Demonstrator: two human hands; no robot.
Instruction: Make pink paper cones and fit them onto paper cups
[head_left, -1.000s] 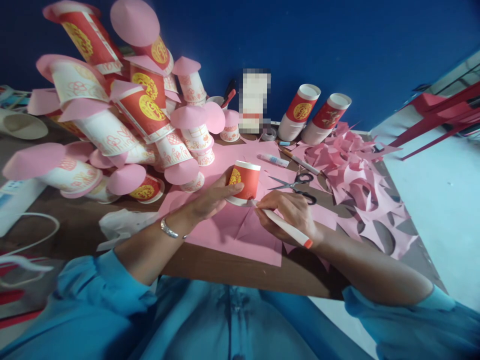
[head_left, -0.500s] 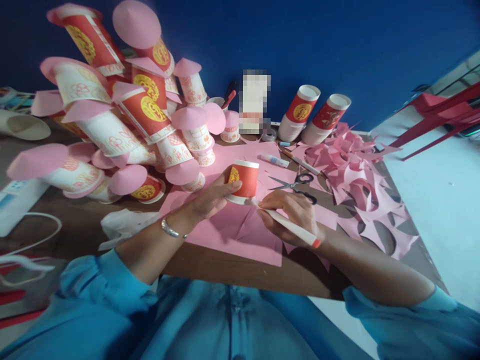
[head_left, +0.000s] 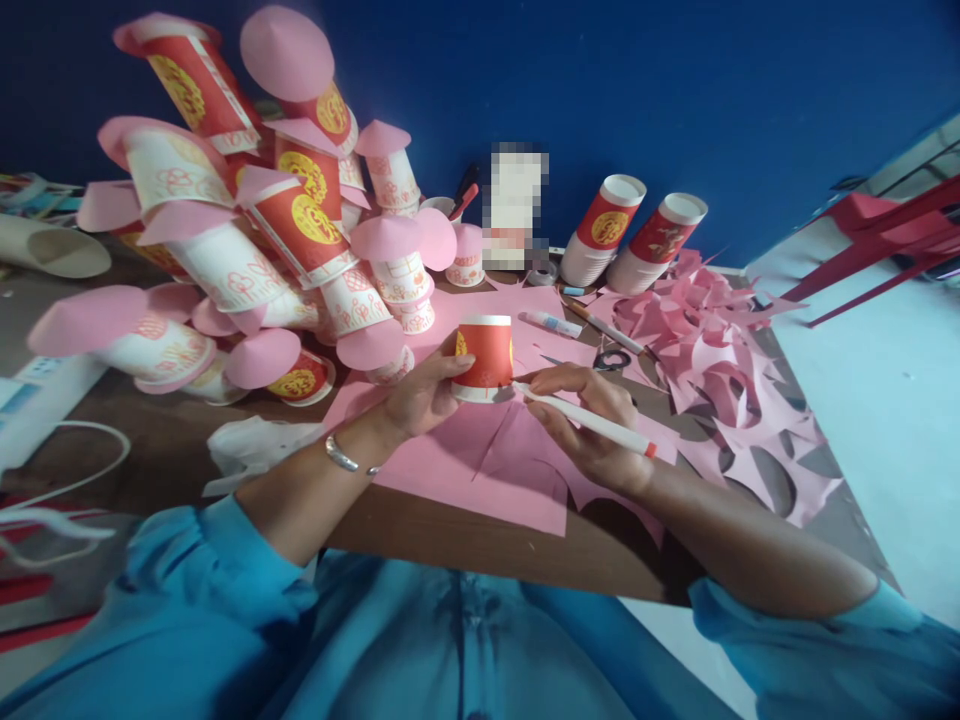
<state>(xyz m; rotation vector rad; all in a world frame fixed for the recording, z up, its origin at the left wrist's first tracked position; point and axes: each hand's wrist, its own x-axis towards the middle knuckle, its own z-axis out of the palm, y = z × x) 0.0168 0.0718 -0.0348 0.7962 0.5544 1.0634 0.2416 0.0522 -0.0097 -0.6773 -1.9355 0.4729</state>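
Observation:
My left hand (head_left: pixel 424 392) grips a red paper cup (head_left: pixel 487 350) with gold print and a white lower band, the thumb across its left side. In my right hand (head_left: pixel 596 425) is a white marker (head_left: pixel 600 424) with a red end, held like a pen; its tip is at the cup's lower right edge. Small marks show along the cup's lower part. Pink paper sheets (head_left: pixel 457 470) lie under both hands. Scissors (head_left: pixel 613 360) rest just beyond my right hand, which partly hides them.
At left, a heap of paper cups with pink cone tops (head_left: pixel 304 225) rises high. Two stacks of cups (head_left: pixel 604 230) lean at the back wall. A glue stick (head_left: pixel 551 323), a brown pen (head_left: pixel 604 325) and pink paper scraps (head_left: pixel 720 340) lie on the right.
The cup has turned in my left hand, so its gold print shows at both sides. My right hand has shifted a little right and up with the marker, covering more of the scissors.

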